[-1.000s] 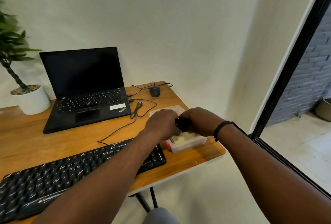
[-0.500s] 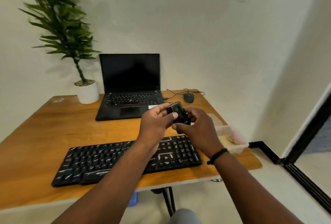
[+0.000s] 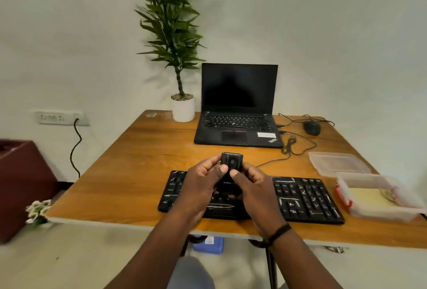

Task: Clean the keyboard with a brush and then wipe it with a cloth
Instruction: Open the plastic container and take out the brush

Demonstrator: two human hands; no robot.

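A white-walled room contains a wooden table (image 3: pixel 143 168), the reference landmark. On the wall left of the table sits a socket strip (image 3: pixel 60 118) with a black cable hanging from it; a dark red cabinet (image 3: pixel 20 184) stands on the floor below. At the table's far edge stand an open black laptop (image 3: pixel 238 108) and, to its left, a potted plant (image 3: pixel 175 34) in a white pot. A black mouse (image 3: pixel 312 127) lies at the far right corner. A clear plastic box (image 3: pixel 379 198) rests at the right edge, its lid (image 3: pixel 338 163) just behind it.

The black keyboard (image 3: pixel 305 198) lies along the table's near edge.

Above the keyboard's middle, the left hand (image 3: pixel 201 187) and right hand (image 3: pixel 256 189) both grip a small black brush case (image 3: pixel 231 161), fingers curled round it, thumbs pressed on its near face.
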